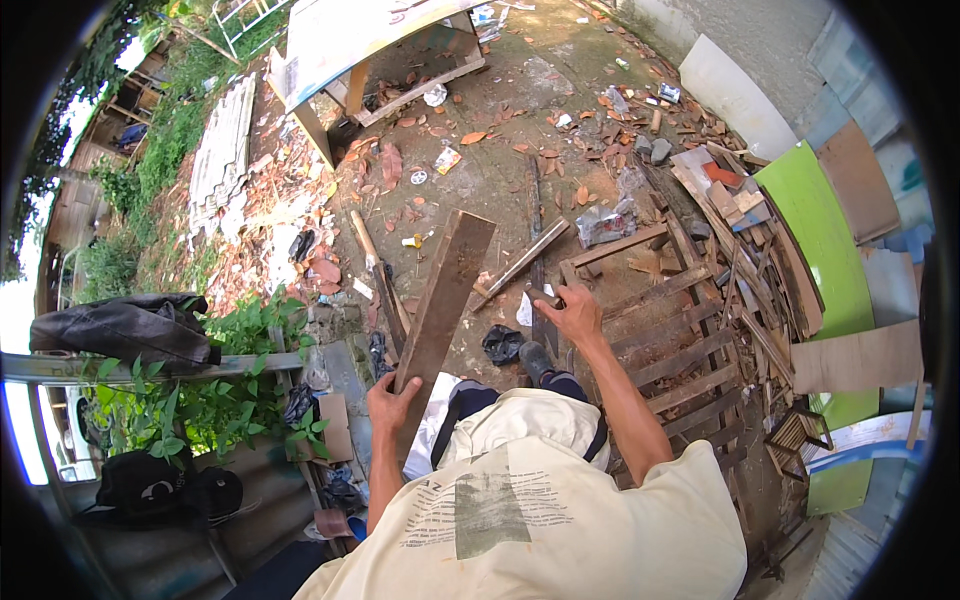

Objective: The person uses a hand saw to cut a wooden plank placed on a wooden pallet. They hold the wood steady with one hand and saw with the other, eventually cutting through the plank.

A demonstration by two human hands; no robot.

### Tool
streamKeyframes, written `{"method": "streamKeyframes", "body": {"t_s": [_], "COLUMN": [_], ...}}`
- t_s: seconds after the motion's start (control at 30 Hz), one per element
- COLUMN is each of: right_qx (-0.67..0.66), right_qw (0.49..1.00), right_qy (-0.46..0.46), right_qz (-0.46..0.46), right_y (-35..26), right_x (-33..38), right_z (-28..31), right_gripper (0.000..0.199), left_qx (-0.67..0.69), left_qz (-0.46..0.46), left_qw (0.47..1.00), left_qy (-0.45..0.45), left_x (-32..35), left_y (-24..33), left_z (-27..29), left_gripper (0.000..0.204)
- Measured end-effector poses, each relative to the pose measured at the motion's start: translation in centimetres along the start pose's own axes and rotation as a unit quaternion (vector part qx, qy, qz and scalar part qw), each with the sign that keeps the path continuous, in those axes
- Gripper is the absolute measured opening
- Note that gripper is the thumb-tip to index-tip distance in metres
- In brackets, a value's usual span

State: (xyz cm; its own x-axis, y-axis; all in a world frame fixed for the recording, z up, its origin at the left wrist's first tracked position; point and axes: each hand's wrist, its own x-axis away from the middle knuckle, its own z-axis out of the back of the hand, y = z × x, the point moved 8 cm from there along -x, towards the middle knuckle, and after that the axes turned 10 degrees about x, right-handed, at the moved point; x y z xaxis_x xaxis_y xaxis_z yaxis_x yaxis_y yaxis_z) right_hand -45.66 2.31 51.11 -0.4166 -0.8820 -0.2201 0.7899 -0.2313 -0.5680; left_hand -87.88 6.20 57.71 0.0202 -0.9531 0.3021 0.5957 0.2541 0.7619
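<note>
At lower centre of the frame the left hand is clamped around the near end of a long weathered plank, which slants up toward centre frame over the littered ground. Right of centre, the right hand is closed on the handle of a tool whose head is hidden, just above a slatted wooden pallet. Farther off, a scrap timber pile fills the right, a green board beside it, a white-topped frame at top.
</note>
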Motion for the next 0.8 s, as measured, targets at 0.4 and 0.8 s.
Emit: {"method": "streamKeyframes", "body": {"t_s": [0.4,0.8], "right_qx": [-0.411,-0.062], "right_qw": [0.881,0.994], "right_qy": [0.185,0.057], "right_qz": [-0.144,-0.068], "right_y": [-2.3,-19.0], "right_x": [6.7,12.1], "right_z": [8.1,13.2], "right_gripper": [0.029,0.104], "left_qx": [-0.002,0.016], "left_qz": [-0.124,-0.127], "left_qw": [0.983,0.963], "left_qy": [-0.135,-0.236], "left_x": [1.0,5.8], "left_y": [1.1,-5.4], "left_z": [1.4,6.1], "left_gripper": [0.055,0.053]}}
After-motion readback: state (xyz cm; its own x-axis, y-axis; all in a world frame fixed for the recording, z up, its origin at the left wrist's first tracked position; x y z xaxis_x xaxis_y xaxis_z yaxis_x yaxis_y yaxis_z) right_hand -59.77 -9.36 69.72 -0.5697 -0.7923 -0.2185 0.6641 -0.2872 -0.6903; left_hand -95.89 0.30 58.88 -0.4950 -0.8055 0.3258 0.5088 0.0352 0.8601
